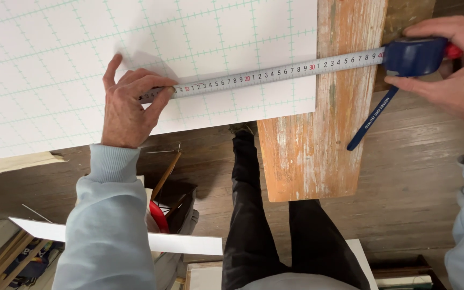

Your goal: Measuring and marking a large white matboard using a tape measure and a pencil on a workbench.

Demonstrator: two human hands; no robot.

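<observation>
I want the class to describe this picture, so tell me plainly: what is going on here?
A person stands over a white board printed with a green grid that lies on a worn wooden plank. The left hand presses the end of a metal tape measure flat onto the board. The right hand holds the tape's blue case past the board's edge, so the tape stretches across board and plank. A blue wrist strap hangs from the case.

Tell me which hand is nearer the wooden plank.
Right. The right hand holds the blue tape case just past the wooden plank; the left hand pins the tape's end on the white board, farther off.
</observation>
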